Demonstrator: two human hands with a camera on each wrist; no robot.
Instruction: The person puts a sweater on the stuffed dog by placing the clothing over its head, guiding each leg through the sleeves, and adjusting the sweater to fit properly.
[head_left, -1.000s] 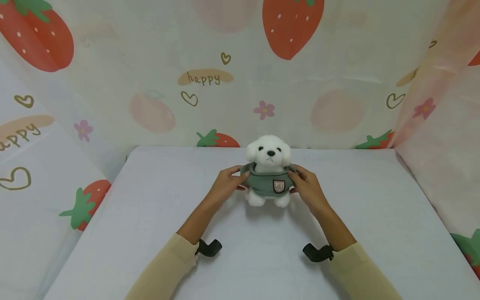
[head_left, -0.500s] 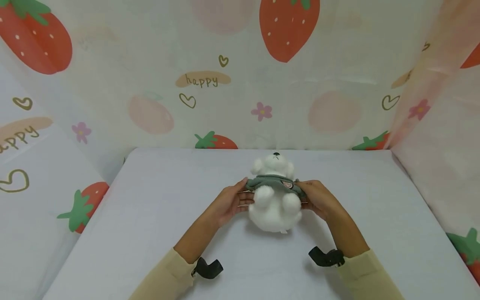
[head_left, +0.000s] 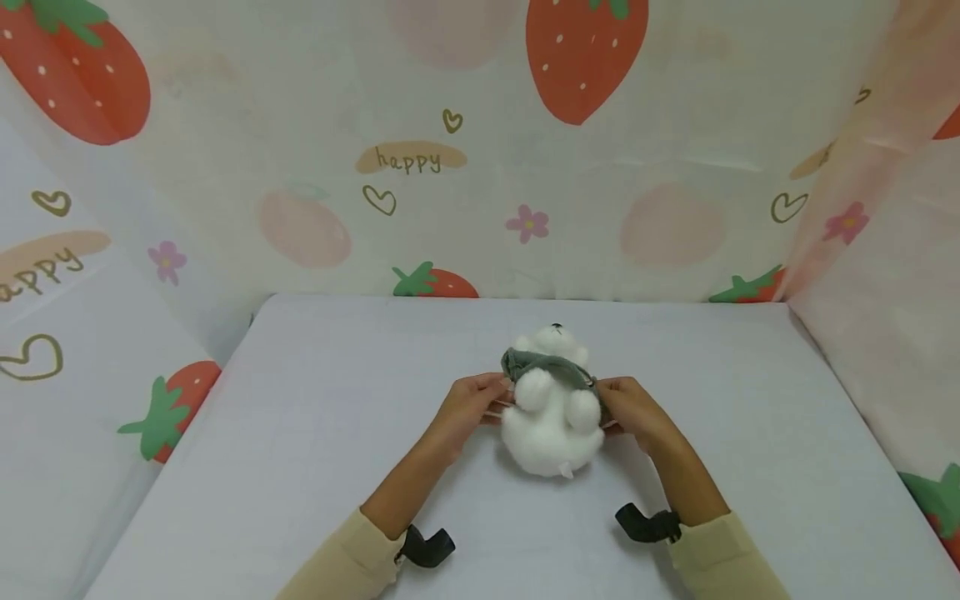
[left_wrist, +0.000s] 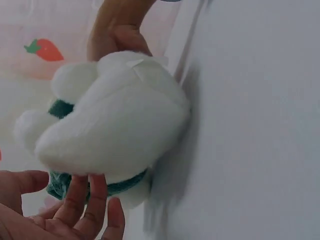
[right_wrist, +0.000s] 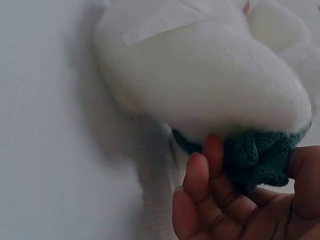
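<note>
A white plush dog lies tipped back on the white table, belly and feet toward me, its nose pointing up and away. Its green knitted sweater is bunched up around the upper body. On the dog's left side in the head view, my left hand pinches the sweater's edge, other fingers against the white body. Opposite it, my right hand grips bunched knit between thumb and fingers, plainest in the right wrist view. A white tag shows at the dog's bottom. Most of the dog's face is hidden.
The white tabletop reaches to a strawberry-print cloth backdrop, which also hangs at both sides. Black curved pieces are strapped at both wrists, beside beige sleeves.
The dog has gone from upright and facing me to tipped backward, with its bottom toward me. The sweater has ridden up and bunched. Both hands have come slightly nearer while keeping hold.
</note>
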